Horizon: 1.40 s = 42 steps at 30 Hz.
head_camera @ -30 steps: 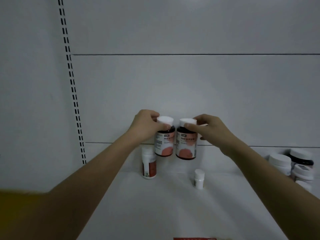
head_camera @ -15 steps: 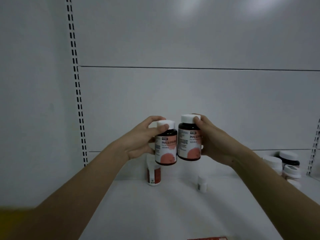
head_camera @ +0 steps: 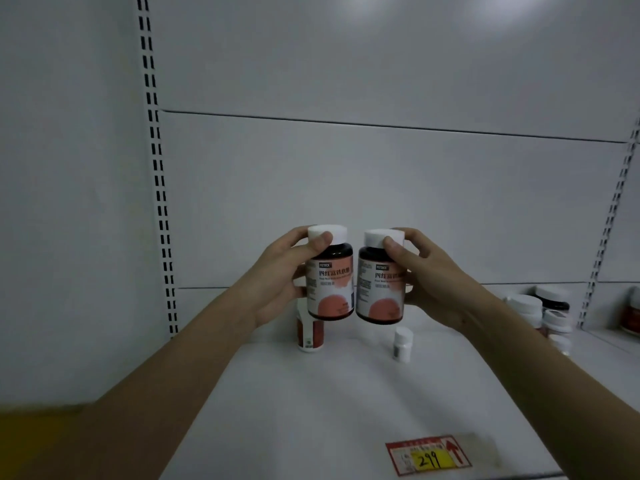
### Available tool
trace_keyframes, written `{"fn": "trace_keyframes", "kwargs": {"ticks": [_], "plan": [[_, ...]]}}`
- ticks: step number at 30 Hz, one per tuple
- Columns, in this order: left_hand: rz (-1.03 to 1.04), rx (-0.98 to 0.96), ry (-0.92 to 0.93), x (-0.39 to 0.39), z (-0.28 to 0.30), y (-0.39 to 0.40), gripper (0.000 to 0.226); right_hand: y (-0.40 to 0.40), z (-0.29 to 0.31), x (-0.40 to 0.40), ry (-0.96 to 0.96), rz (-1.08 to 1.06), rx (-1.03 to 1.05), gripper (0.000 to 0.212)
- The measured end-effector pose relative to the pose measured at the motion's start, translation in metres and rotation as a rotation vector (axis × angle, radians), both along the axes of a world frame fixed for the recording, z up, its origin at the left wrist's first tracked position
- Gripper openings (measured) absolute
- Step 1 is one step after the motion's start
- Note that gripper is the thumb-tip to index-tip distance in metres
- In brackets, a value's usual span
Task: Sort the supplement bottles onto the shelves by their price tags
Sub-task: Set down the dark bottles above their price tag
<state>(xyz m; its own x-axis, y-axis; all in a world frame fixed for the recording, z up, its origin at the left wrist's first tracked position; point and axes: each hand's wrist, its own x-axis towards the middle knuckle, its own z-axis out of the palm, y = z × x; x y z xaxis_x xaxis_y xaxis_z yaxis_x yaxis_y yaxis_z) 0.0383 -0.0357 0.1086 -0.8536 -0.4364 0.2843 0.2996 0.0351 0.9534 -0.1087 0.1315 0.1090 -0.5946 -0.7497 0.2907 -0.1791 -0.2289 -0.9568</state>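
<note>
White shelf (head_camera: 346, 410) and pale back panel fill my view. My left hand (head_camera: 277, 282) grips one dark supplement bottle (head_camera: 330, 278) with a pink label, thumb on its white cap; my right hand (head_camera: 433, 282) grips its twin (head_camera: 379, 282) the same way. Both are upright above the shelf, side by side. Behind them stand a red-labelled bottle (head_camera: 310, 334) and a small white bottle (head_camera: 402, 344). A price tag (head_camera: 429, 457) reading 299 sits at the front edge.

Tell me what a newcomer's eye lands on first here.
Two matching dark bottles with white caps, held up side by side mid-frame: the left bottle in the left hand, the right bottle in the right hand. Next, the red and yellow price tag reading 299 on the shelf's front edge.
</note>
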Motion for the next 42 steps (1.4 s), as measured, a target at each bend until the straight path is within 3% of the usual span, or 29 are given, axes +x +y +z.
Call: {"fn": "trace_keyframes", "kwargs": {"ticks": [4,12,22,34,42], "plan": [[-0.034,0.028,-0.029,0.005,-0.006,0.004,0.049,0.005,0.003,0.006,-0.007,-0.017,0.025,0.055],[-0.067,-0.015,-0.049,0.006,-0.002,0.027,0.049,0.03,0.005,0.006,-0.027,-0.006,0.06,0.033],[-0.009,-0.026,-0.048,-0.008,0.005,0.066,0.045,0.075,0.019,-0.018,-0.05,0.023,0.053,0.056],[0.04,-0.058,-0.077,-0.013,-0.005,0.088,0.047,0.102,0.015,-0.041,-0.04,0.09,0.081,0.057],[0.164,-0.142,-0.022,-0.017,-0.029,0.089,0.041,0.099,-0.007,-0.046,0.008,0.081,0.111,0.045]]}}
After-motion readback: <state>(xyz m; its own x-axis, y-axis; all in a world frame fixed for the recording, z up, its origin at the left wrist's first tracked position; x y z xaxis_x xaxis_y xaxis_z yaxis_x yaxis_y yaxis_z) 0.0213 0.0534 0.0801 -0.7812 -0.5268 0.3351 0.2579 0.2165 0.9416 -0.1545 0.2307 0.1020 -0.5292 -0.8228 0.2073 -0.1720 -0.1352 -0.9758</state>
